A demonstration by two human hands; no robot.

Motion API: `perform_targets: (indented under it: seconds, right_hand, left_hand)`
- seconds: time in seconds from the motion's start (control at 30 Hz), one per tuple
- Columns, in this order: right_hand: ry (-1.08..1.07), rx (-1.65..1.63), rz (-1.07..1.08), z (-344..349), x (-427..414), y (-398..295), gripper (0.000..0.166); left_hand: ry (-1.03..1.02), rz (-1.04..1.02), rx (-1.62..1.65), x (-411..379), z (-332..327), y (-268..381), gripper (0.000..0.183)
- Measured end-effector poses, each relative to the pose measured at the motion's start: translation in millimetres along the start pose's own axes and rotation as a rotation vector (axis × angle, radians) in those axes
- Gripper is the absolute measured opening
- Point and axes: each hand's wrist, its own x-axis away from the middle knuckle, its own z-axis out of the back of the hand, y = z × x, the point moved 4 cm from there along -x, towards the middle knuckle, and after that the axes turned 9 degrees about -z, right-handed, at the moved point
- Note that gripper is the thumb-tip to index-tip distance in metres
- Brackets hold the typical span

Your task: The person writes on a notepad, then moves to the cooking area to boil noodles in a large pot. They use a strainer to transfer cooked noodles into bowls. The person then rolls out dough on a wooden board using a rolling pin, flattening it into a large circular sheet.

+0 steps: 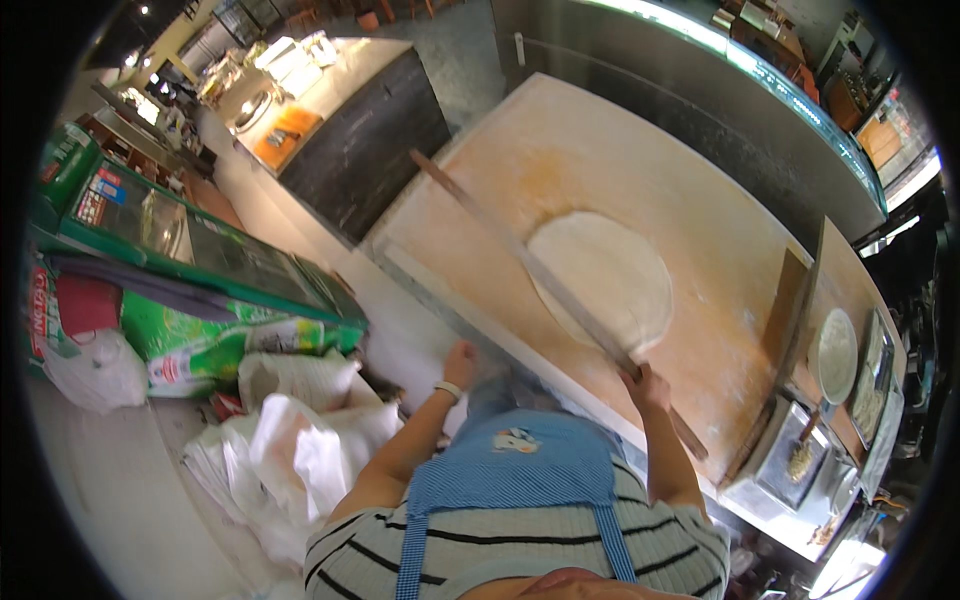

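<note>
A round, flat sheet of dough (611, 270) lies on the floured work board (697, 225). Across its near left side runs a long wooden rolling pin (551, 281), tilted from upper left to lower right. My right hand (649, 386) grips the pin near its lower right end, just beyond the dough's near edge. My left hand (461, 365) is off the board, over the gap beside its near left edge and away from the pin. Its fingers look curled, with nothing visible in them; blur hides how tightly.
A green glass-front fridge (217, 240) and white sacks (300, 450) stand at the left. On the right are an upright divider (795, 322), a bowl of flour (834, 356) and a metal tray with a brush (799, 457). A dark-sided counter (367, 142) stands beyond.
</note>
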Motion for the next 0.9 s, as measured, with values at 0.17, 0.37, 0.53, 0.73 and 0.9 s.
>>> perform_targets:
  seconds: [0.17,0.37,0.53,0.73,0.9]
  right_hand:
    - [0.102,0.050,-0.066,16.4,30.0,6.1,0.045]
    - [0.189,0.133,-0.069,44.0,8.6,18.5,0.041]
    - [0.539,0.152,-0.323,-20.2,-24.2,29.4,0.046]
    - [0.833,0.161,-0.381,-19.5,-71.6,2.0,0.046]
    - [0.754,0.151,-0.169,4.3,-117.8,12.5,0.046]
  left_hand:
    - [-0.093,-0.646,-0.422,-116.9,-47.5,138.1,0.026]
    - [-0.247,-0.740,-0.589,-213.9,-82.5,168.7,0.045]
    - [-0.117,-0.641,-0.679,-223.4,-116.3,158.2,0.051]
    - [-0.129,-0.728,-0.703,-251.2,-134.7,165.5,0.062]
    - [-0.272,-0.977,-0.578,-282.6,-154.6,184.5,0.069]
